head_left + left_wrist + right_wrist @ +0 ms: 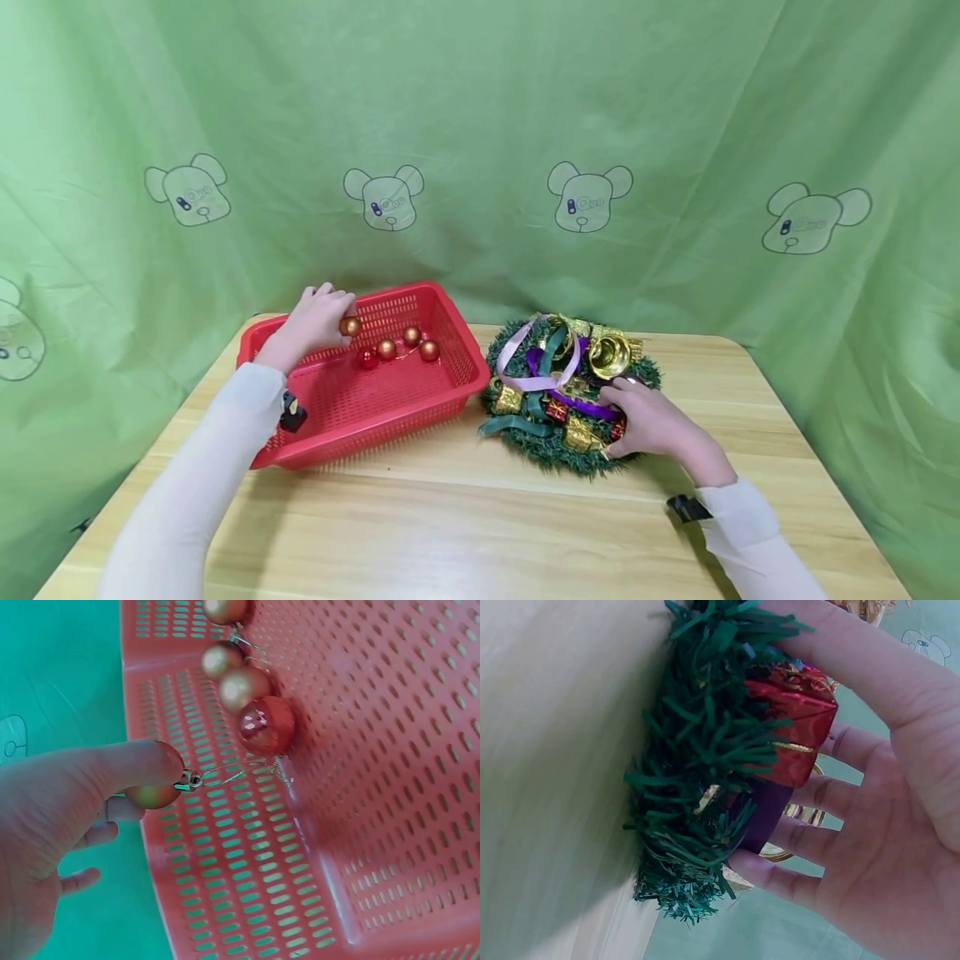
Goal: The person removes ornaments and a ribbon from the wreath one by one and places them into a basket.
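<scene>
A small gold bauble (350,326) is pinched by my left hand (317,322) above the back left part of the red basket (382,427). Its metal cap and hanging string show clearly in the left wrist view. At the right, my right hand (656,422) rests spread on the edge of a green tinsel wreath (551,457). In the right wrist view its thumb and fingers lie on either side of a shiny red gift-box ornament (802,724), with a gap before the palm. The fingertips are partly hidden behind the decorations.
Inside the basket lie several gold baubles (429,350) and a shiny red bauble (367,358). On the wreath are a gold bell (609,354), a pink ribbon (528,383), and purple and green ribbons. A green curtain (480,108) hangs behind the wooden table (450,533).
</scene>
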Motion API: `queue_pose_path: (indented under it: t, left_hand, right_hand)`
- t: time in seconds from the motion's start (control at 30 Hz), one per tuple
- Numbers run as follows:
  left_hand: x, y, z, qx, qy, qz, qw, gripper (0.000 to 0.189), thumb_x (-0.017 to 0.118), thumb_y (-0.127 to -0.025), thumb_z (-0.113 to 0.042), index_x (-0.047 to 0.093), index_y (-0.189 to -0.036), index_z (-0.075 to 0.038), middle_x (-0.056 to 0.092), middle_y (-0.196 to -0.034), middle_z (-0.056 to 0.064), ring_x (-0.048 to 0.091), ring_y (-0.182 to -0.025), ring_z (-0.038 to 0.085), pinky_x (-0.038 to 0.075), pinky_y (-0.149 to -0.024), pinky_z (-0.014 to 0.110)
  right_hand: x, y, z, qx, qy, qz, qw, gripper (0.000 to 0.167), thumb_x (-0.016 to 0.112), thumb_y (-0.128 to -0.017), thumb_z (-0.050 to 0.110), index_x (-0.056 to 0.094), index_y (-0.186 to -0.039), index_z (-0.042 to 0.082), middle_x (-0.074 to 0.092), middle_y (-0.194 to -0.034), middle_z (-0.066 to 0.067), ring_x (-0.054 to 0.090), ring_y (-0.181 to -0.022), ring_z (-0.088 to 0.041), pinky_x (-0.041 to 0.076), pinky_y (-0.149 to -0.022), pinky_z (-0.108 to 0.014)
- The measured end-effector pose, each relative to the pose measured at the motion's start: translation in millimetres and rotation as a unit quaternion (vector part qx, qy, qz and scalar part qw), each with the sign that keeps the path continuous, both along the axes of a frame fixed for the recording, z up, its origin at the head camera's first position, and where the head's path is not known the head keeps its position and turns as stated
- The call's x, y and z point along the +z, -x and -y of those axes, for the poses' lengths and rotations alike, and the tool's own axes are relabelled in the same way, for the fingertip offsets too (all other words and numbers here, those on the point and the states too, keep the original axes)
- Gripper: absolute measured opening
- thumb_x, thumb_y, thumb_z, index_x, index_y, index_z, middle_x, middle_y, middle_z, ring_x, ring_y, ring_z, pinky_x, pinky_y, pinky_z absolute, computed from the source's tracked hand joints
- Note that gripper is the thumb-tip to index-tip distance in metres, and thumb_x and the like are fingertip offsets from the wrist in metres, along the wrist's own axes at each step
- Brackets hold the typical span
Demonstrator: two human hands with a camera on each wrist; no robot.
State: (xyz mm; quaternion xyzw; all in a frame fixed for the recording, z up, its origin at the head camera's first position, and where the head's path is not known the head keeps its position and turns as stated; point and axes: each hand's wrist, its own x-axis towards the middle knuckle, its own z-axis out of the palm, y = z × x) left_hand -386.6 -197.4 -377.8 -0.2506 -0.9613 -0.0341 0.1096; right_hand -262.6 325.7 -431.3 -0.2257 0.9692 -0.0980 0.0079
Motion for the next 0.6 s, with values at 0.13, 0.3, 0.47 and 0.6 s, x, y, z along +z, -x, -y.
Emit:
queue_pose_path:
  t: [0.13, 0.3, 0.47, 0.6]
  left_hand:
    - [-4.8, 1.7, 2.4, 0.006, 0.008, 0.011, 0.9999, 0.038, 0.087, -0.069, -0.016, 0.057, -0.092, -0.008, 0.063, -0.088, 0.008, 0.047, -0.092, 0.030, 0.037, -0.088, 0.053]
    - [-9.7, 1.7, 4.5, 0.015, 0.017, 0.026, 0.9994, 0.039, 0.088, -0.068, -0.017, 0.060, -0.093, -0.007, 0.065, -0.090, 0.009, 0.049, -0.093, 0.032, 0.038, -0.085, 0.053]
    - [-16.4, 3.1, 4.6, 0.022, 0.026, 0.052, 0.9981, 0.040, 0.090, -0.069, -0.016, 0.064, -0.098, -0.006, 0.068, -0.094, 0.009, 0.048, -0.095, 0.031, 0.036, -0.083, 0.050]
    - [-20.4, 3.9, 4.6, 0.024, 0.043, 0.048, 0.9976, 0.038, 0.089, -0.068, -0.018, 0.065, -0.096, -0.007, 0.068, -0.092, 0.009, 0.050, -0.096, 0.032, 0.037, -0.085, 0.052]
  right_hand:
    - [-0.9, 0.5, -0.8, -0.001, 0.001, 0.001, 1.0000, 0.068, 0.096, -0.058, 0.035, 0.068, -0.114, 0.010, 0.064, -0.120, -0.016, 0.063, -0.104, -0.035, 0.053, -0.091, -0.059]
    - [-1.5, 1.3, -0.8, 0.000, 0.003, -0.003, 1.0000, 0.067, 0.096, -0.058, 0.034, 0.068, -0.114, 0.010, 0.064, -0.121, -0.016, 0.063, -0.105, -0.035, 0.053, -0.091, -0.058]
    - [-1.5, 0.9, -1.2, 0.001, -0.003, -0.007, 1.0000, 0.067, 0.096, -0.058, 0.035, 0.068, -0.114, 0.009, 0.064, -0.120, -0.016, 0.063, -0.104, -0.035, 0.053, -0.090, -0.058]
    - [-0.5, 0.3, -0.6, 0.001, -0.002, -0.005, 1.0000, 0.066, 0.096, -0.058, 0.035, 0.068, -0.112, 0.010, 0.064, -0.117, -0.014, 0.063, -0.101, -0.032, 0.054, -0.088, -0.057]
